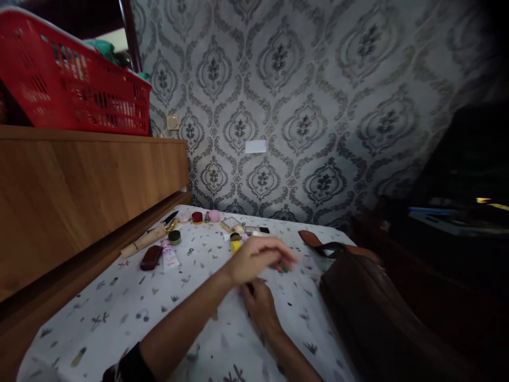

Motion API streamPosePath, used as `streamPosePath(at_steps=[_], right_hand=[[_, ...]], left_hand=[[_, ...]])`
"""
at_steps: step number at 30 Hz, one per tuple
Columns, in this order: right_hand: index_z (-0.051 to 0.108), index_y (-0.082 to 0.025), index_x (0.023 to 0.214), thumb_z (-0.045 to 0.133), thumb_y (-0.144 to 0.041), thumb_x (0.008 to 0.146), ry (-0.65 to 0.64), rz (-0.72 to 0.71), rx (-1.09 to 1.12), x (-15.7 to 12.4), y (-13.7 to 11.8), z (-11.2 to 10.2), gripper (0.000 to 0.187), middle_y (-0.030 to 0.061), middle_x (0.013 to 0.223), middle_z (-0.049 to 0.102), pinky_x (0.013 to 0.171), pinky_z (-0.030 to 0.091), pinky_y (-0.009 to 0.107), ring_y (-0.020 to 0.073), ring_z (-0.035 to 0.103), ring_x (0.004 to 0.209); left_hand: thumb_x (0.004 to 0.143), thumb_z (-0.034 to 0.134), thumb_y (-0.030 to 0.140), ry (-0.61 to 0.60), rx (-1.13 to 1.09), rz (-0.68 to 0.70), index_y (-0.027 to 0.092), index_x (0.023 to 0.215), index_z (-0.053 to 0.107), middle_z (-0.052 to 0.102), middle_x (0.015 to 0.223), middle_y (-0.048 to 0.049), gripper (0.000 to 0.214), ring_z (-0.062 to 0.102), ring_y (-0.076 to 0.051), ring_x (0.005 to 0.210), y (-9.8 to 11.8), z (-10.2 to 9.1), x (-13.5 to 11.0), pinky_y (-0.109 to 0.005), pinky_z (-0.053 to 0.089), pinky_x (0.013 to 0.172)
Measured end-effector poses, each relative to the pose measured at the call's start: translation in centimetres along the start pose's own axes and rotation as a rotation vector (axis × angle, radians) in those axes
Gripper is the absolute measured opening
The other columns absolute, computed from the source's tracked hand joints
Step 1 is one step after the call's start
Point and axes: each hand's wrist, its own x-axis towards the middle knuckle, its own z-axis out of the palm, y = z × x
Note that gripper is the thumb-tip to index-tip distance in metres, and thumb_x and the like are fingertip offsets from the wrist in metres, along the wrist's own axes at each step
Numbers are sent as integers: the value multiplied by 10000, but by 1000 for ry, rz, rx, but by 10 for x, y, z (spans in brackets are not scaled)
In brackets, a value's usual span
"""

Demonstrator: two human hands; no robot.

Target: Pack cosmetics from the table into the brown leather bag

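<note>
My left hand (260, 257) reaches across above my right hand, its fingers curved to the right and smeared by motion. A small green thing (283, 267) shows at its fingertips; its kind is too blurred to tell. Below it, my right hand (261, 307) is closed in a loose fist close to the tabletop. Something dark (250, 288) shows between its thumb and fingers, mostly hidden. Just beyond the left hand are a yellow item (235, 246) and a small round dark jar (235, 236). To the right lies a dark brown bag (369, 302) with a brown strap (312, 238).
On the patterned white tablecloth (131, 302) lie a brown case (151, 258), a pink-and-white tube (169, 257), a dark green jar (174, 236), a red jar (197, 217) and a square clear compact (231, 224). A red basket (107, 101) stands on the wooden cabinet (91, 196) at left.
</note>
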Motion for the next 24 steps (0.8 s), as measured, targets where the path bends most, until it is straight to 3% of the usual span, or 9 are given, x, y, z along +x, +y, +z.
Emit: streamPosePath(at_steps=[1, 3, 7, 11, 14, 18, 24], right_hand=[[722, -201, 792, 492, -258, 766, -45, -19, 27, 0, 0, -1, 238, 55, 750, 718, 706, 519, 334, 239, 659, 733], [725, -192, 835, 473, -258, 773, -121, -40, 70, -1, 0, -4, 267, 64, 815, 729, 730, 515, 346, 244, 660, 768], [718, -189, 874, 460, -267, 808, -172, -19, 81, -1, -2, -10, 278, 77, 869, 721, 754, 503, 349, 249, 656, 817], [714, -178, 897, 458, -244, 813, -182, 7, 95, -2, -4, -10, 277, 81, 896, 714, 752, 495, 339, 244, 652, 829], [716, -178, 881, 473, -212, 799, -160, 28, 97, -3, -5, -8, 259, 74, 880, 711, 761, 487, 331, 233, 643, 816], [713, -180, 866, 483, -178, 791, -130, 22, 100, -4, -6, -7, 242, 65, 851, 701, 766, 482, 324, 225, 635, 809], [706, -188, 861, 487, -148, 789, -136, -8, 87, -5, -7, -9, 235, 61, 835, 697, 773, 488, 319, 226, 632, 830]], left_hand=[[917, 388, 200, 150, 190, -85, 141, 990, 669, 724, 942, -75, 296, 694, -169, 861, -18, -12, 7, -263, 554, 750], [893, 387, 130, 312, 339, -178, 153, 998, 649, 707, 968, -70, 283, 664, -188, 934, -58, -38, 11, -321, 541, 836], [868, 451, 71, 498, 611, -345, 173, 1038, 632, 640, 1110, -93, 268, 547, -241, 1157, -123, -78, -13, -451, 394, 1067], [925, 571, 224, 505, 790, -491, 153, 1122, 610, 602, 1203, -97, 213, 540, -255, 1176, -160, -95, -46, -502, 412, 1040], [931, 603, 346, 476, 874, -563, 165, 1157, 605, 596, 1237, -88, 290, 569, -247, 1144, -179, -103, -51, -496, 462, 994], [934, 601, 356, 440, 941, -597, 167, 1219, 580, 585, 1266, -97, 342, 576, -254, 1146, -195, -116, -32, -499, 483, 978], [929, 608, 360, 359, 965, -576, 180, 1304, 528, 531, 1351, -111, 424, 547, -277, 1200, -212, -134, 20, -517, 478, 991]])
